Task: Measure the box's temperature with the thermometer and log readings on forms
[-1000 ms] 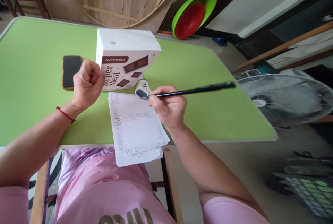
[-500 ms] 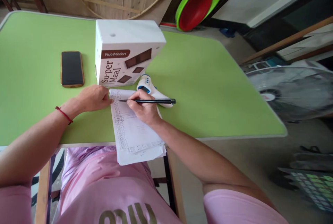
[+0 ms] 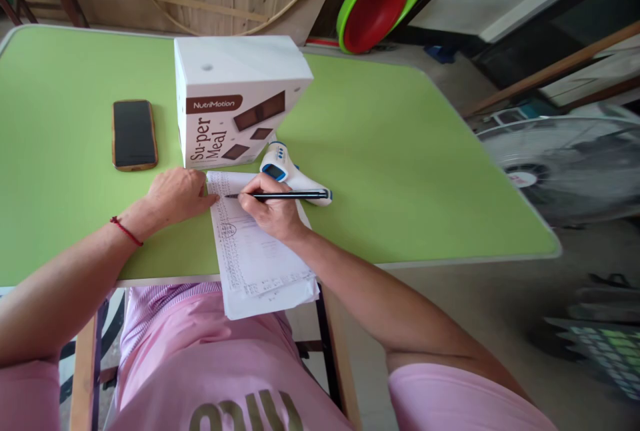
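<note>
My right hand (image 3: 276,212) is closed on a black pen (image 3: 303,195), its tip near the upper left of a stack of papers (image 3: 257,254). Dense small handwriting and a circled mark fill the left side of the top sheet. The lower end of the stack sticks out past the table's front edge. My left hand (image 3: 179,196) lies with fingers curled under, nothing visible in it, and its thumb touches the paper's left edge. Just beyond my right hand lies a white and blue infrared thermometer (image 3: 287,171), partly covered by the hand and pen.
A white "Su-per Meal" box (image 3: 240,111) stands directly behind the papers. To its left a phone (image 3: 134,135) lies on the green table (image 3: 400,164). Past the right edge is a fan (image 3: 560,171). Green and red basins (image 3: 375,11) lean behind the table.
The pen and my right hand have shifted very slightly left over the paper. My left thumb reaches a bit further out along the sheet. The whole view has turned slightly.
</note>
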A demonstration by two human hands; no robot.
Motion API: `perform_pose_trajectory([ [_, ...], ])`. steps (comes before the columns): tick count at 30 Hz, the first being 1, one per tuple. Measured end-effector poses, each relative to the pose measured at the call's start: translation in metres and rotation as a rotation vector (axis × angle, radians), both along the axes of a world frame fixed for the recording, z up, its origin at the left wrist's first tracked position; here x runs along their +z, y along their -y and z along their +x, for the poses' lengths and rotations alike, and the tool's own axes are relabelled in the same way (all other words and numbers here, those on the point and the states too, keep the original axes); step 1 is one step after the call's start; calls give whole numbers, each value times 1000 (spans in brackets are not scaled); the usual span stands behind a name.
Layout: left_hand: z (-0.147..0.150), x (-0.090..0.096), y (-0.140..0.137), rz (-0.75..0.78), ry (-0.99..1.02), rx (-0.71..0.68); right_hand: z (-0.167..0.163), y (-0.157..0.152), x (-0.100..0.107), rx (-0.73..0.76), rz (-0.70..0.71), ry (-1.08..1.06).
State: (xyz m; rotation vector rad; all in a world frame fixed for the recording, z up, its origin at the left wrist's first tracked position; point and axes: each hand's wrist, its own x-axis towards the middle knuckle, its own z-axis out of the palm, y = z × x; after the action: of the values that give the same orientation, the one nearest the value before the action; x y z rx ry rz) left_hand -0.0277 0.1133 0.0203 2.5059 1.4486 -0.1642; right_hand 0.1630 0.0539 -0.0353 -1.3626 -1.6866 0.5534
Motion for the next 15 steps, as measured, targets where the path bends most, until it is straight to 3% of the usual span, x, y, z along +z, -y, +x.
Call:
perform_pose_trajectory([
  [8, -1, 4, 0, 1, -59, -45, 0, 0, 0, 19, 9, 9],
  [15, 5, 8, 20, -158, 21, -406, -1, 0, 0, 33, 56, -18],
])
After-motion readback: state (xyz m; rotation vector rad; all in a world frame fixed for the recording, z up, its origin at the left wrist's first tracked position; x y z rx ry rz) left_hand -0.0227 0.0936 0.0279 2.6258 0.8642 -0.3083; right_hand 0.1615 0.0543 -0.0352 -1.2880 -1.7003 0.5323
